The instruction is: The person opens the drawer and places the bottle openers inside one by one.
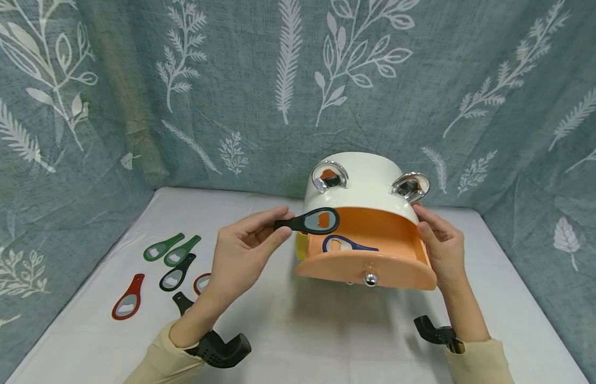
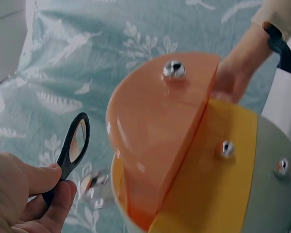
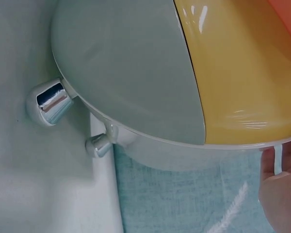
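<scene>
My left hand pinches the handle of a black bottle opener between thumb and fingers. Its ring end hangs in front of the open orange drawer and overlaps it in the head view. Inside that drawer lies a blue bottle opener. The drawer belongs to a rounded white drawer box. My right hand grips the box's right side, thumb by the front edge and fingers behind. Below the orange drawer, a yellow drawer and a grey-green drawer show in the left wrist view, both pushed in.
On the table's left lie two green openers, a black opener and a red opener. Another red-rimmed opener and a black handle are partly hidden by my left arm. A leaf-patterned curtain hangs behind.
</scene>
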The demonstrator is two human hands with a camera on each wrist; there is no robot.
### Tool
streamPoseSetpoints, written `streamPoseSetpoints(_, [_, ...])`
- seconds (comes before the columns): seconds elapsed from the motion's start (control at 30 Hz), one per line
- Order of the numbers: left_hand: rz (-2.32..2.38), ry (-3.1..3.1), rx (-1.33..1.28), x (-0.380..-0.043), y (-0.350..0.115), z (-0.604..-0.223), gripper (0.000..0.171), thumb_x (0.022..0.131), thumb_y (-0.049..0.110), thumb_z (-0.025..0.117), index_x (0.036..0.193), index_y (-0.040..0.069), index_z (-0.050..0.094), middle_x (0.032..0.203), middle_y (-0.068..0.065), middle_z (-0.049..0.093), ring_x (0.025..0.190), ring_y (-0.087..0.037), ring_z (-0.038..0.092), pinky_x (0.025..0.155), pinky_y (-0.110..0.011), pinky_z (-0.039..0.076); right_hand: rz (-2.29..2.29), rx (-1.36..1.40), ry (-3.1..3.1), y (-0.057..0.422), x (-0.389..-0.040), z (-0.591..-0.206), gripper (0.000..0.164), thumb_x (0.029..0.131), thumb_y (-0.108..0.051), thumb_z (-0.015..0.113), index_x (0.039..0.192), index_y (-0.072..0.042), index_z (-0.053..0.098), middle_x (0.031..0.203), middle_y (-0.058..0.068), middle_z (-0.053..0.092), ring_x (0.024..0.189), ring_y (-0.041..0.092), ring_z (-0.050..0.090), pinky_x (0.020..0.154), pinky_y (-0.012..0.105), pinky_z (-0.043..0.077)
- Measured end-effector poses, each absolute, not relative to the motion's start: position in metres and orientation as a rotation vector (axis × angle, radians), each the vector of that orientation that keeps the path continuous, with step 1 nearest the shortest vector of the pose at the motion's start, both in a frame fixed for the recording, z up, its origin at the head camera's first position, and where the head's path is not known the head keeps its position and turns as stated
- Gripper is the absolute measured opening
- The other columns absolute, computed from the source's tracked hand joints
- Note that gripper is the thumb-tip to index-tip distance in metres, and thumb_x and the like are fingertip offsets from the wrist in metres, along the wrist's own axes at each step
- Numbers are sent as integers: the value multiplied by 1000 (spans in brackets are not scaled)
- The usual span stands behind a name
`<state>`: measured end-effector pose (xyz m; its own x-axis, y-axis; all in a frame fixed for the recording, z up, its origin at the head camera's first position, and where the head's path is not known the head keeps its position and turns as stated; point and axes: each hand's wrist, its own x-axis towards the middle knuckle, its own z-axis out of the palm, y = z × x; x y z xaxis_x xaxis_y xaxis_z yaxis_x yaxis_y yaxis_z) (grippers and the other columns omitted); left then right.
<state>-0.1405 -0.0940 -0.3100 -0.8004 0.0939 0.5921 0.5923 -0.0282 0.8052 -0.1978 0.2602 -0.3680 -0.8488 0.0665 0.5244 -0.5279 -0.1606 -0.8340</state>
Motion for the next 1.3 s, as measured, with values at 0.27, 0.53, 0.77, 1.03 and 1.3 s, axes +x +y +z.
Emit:
streamPoseSetpoints(0.27, [-1909, -1898, -859, -145, -67, -303, 35, 86, -6, 73, 120, -7, 67, 110, -9, 71, 99, -26, 67, 86, -37, 55, 2072, 527, -1696, 259, -198, -369, 30, 96, -1, 63, 125, 6, 64, 123, 9, 66, 123, 19, 54, 98, 25, 46])
streamPoseSetpoints(0.53, [-1833, -1937, -1015, -147, -54, -297, 42, 87, -4, 73, 127, -5, 63, 116, -10, 68, 111, -21, 63, 95, -37, 51, 2052, 521, -1730, 258, -199, -369, 30, 97, -2, 63, 126, 5, 64, 126, 9, 65, 122, 19, 55, 99, 25, 46])
streamPoseSetpoints(0.77, [-1761, -1949, -1104, -141, -60, -291, 45, 89, -3, 71, 132, 1, 60, 129, -9, 62, 118, -28, 58, 103, -40, 44, 2037, 483, -1755, 259, -198, -368, 30, 97, -3, 62, 127, 4, 64, 128, 9, 64, 123, 20, 54, 99, 25, 46])
streamPoseSetpoints(1.03, [-1666, -1994, -1008, -129, -112, -304, 44, 82, -12, 74, 122, 3, 66, 124, -8, 64, 113, -27, 59, 97, -40, 49, 2039, 493, -1750, 260, -197, -366, 31, 97, -2, 62, 127, 5, 63, 126, 8, 65, 124, 20, 53, 98, 25, 47])
streamPoseSetpoints(1.3, [-1674, -2287, -690, -114, -190, -347, 39, 87, -3, 73, 124, 8, 66, 122, -6, 64, 110, -21, 62, 88, -34, 54, 2051, 483, -1744, 258, -198, -366, 31, 97, -2, 61, 127, 5, 63, 125, 8, 66, 124, 20, 53, 98, 25, 47])
